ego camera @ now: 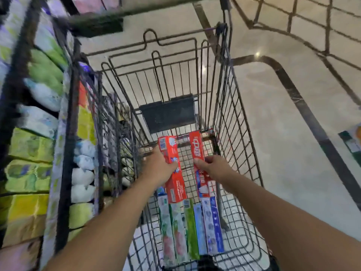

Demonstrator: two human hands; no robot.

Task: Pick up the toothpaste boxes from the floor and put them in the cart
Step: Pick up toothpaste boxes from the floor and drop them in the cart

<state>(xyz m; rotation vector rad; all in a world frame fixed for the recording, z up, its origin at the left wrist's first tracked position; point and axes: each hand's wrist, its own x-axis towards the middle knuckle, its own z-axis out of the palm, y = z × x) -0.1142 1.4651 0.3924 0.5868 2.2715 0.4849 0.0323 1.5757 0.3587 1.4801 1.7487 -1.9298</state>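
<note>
step in hand: placing. both hands are inside the cart [237, 122], each lowering a red toothpaste box toward the wire floor of the basket.
left hand [159, 169]: its grip is closed on the left red box [172, 153], thumb over the upper face and fingers behind; the box runs lengthways along the cart, far end tilted slightly up.
right hand [212, 166]: its grip is closed on the right red box [198, 147], pinched at about its middle; this box lies roughly parallel to the other, a gap of bare mesh between them.
already in the cart: a row of boxes [192, 223] lies side by side on the basket floor near the person, green ones to the left, blue ones to the right. the near ends of both red boxes overlap the far ends of this row; whether they touch it i cannot tell.
on the floor: a green-edged pack [351, 141] shows at the right edge of the view; too cropped to say whether it is toothpaste.
shelf side: blurred packs [33, 147] stacked to the left of the cart.
next move calls for: judged from here, setting both red boxes down flat, either just beyond the row or on top of it, then releasing and drawing the arms up clear of the wire sides.
progress: seemingly well along, with several boxes loaded.
</note>
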